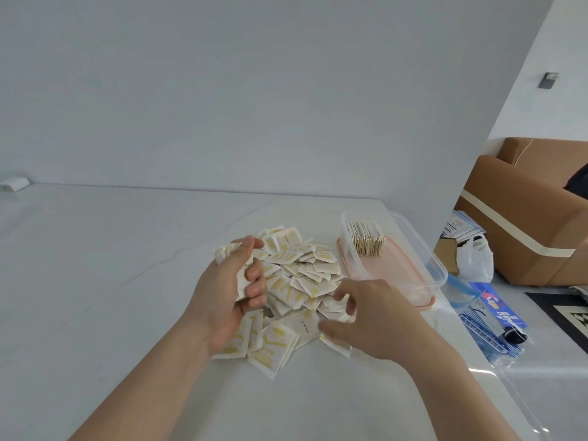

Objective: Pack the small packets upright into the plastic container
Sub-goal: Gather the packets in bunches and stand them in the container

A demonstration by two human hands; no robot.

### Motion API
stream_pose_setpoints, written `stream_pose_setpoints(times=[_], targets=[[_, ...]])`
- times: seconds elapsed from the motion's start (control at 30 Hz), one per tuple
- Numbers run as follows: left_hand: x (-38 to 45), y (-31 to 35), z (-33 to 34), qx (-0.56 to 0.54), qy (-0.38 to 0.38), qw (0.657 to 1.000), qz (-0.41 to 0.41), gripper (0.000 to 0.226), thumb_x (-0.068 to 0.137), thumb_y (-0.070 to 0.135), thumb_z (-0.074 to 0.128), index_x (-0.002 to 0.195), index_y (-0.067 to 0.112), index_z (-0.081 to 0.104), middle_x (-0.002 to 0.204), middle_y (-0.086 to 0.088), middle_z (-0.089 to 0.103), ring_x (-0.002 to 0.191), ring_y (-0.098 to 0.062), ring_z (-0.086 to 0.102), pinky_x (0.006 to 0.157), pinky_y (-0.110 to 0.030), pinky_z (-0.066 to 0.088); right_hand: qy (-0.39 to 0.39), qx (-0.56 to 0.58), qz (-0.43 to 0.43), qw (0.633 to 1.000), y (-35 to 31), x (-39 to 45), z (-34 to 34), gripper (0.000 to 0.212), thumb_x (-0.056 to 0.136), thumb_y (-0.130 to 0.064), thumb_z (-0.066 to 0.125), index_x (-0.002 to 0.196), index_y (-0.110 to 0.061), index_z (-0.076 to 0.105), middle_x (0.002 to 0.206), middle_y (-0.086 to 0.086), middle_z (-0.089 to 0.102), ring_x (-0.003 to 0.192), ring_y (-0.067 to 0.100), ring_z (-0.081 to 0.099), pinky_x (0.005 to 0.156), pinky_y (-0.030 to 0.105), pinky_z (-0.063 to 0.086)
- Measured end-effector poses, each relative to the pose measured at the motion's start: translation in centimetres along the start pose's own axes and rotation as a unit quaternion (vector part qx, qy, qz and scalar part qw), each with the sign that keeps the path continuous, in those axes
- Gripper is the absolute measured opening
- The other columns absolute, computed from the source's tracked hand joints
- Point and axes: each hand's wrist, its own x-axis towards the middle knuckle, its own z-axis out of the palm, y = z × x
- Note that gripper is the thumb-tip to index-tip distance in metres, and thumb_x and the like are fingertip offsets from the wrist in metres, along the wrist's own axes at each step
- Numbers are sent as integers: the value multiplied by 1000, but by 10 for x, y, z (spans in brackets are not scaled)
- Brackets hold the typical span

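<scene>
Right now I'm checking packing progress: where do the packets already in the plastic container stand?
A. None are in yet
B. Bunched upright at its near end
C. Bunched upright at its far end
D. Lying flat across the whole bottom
C: the packed packets stand on edge at the far end of the plastic container, whose near part shows bare bottom.

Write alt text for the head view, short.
The left hand grips a stack of small packets while the right hand picks at the loose pile of packets on the white table. A clear plastic container to the right holds one upright row.
</scene>
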Motion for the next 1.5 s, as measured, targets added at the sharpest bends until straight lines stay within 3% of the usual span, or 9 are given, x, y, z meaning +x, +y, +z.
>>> stream_pose_setpoints(times=[0.1,0.23,0.6,0.8,0.93,1.1,1.2,1.37,1.5], targets=[[1,-8,-5,1,0,1000,-11,25,94,38,62,105,16,61,66,1,34,50,-12,28,45,-25,21,-75,-89,-1,993,2,-5,-3,97,54,-82,76,140,-46,46,130,-24,47,111,11,58,80,29,38],[2,-14,-3,-4,1,1000,-26,26,93,38,63,104,15,60,66,1,35,51,-13,28,46,-26,19,-105,-85,-6,991,5,-4,2,120,49,-79,82,152,-46,32,150,-24,35,126,14,54,93,33,41],[-1,-23,3,-22,3,996,-90,19,94,27,57,110,16,57,72,-1,49,49,-13,28,44,-25,17,53,-130,15,990,-1,8,9,35,93,-57,53,123,-44,66,110,-9,68,101,20,64,71,30,37],[1,-23,0,-15,13,994,-111,18,95,28,59,109,16,59,73,-3,51,49,-15,31,42,-24,21,83,-143,4,986,-9,10,17,28,100,-51,49,120,-41,66,109,-7,69,101,21,65,70,32,36],[0,-21,1,-3,4,992,-123,19,95,29,59,108,16,60,74,-4,52,49,-15,34,42,-23,24,123,-156,13,980,-14,13,21,23,99,-37,47,102,-29,69,88,-2,66,80,24,61,62,34,37],[-3,-19,2,-6,-8,991,-137,27,93,33,61,113,14,62,75,-6,55,49,-16,37,41,-24,28,207,-145,3,968,-8,8,17,23,73,-32,82,64,-29,61,48,-5,52,42,22,50,42,25,20],[-5,-17,2,-11,-20,989,-146,32,92,36,63,114,13,62,73,-7,52,49,-16,38,43,-25,29,253,-126,7,959,-9,6,5,31,62,-29,91,61,-34,61,42,-7,47,34,18,42,47,15,3],[-6,-17,4,-27,-37,985,-167,36,89,40,67,111,11,63,71,-6,51,50,-16,38,44,-25,27,342,42,-14,939,-1,9,6,15,77,-25,84,76,-35,73,43,-15,50,40,7,51,39,20,32],[-7,-17,7,-17,-39,985,-169,45,93,49,62,115,10,62,76,-9,58,49,-18,42,46,-26,28,364,216,12,906,-7,12,7,11,85,-31,78,95,-27,80,61,-20,67,67,-1,65,56,13,46]])
